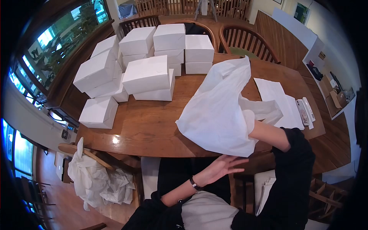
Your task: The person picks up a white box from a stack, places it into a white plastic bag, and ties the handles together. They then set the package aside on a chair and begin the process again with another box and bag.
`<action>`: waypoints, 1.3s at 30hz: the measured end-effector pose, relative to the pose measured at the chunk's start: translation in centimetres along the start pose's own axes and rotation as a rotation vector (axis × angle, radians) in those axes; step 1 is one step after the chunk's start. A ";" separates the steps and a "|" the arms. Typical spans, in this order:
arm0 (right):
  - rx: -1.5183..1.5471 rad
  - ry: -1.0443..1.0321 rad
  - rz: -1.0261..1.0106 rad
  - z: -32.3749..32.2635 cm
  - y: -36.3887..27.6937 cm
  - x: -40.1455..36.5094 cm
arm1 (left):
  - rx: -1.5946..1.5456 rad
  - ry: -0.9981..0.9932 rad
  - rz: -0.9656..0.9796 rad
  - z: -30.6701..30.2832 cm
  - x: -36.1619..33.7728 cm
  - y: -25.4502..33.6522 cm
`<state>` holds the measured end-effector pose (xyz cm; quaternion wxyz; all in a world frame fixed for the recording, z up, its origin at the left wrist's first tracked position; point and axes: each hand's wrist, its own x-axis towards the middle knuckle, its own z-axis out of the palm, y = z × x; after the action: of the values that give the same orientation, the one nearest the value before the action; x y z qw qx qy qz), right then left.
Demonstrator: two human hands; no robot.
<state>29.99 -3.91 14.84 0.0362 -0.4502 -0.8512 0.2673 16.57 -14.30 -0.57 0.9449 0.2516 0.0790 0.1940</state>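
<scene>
A large white bag (218, 111) stands puffed up on the wooden table, its lower corner reaching over the near edge. My right forearm (270, 135) goes into the bag from the right, and the hand and its fingers are hidden inside the white material. Just below the bag's near edge is my left hand (220, 168), palm up with fingers stretched apart, its fingertips right at the bag's bottom. A dark band (194, 183) circles the left wrist.
Several white boxes (147, 74) stand stacked on the table (153, 126) at the left and back. Flat white bags (281, 99) and small packets (306, 113) lie at the right. Crumpled white bags (92, 178) fill a chair at the left. Wooden chairs (245, 40) line the far side.
</scene>
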 end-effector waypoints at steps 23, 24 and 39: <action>0.224 0.063 -0.003 0.8 2.9 -1.9 | 1.779 0.528 1.012 8.3 4.1 18.5; 0.242 0.075 -0.016 0.9 3.0 -2.0 | 1.672 0.413 0.966 8.7 4.2 19.2; 0.104 -0.104 0.137 -0.9 -1.5 -2.7 | 1.963 0.600 1.167 6.5 4.8 19.9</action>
<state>30.76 -6.28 16.83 -0.0031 -0.4902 -0.8042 0.3362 16.02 0.62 14.85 0.0587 0.8127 0.2865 0.5040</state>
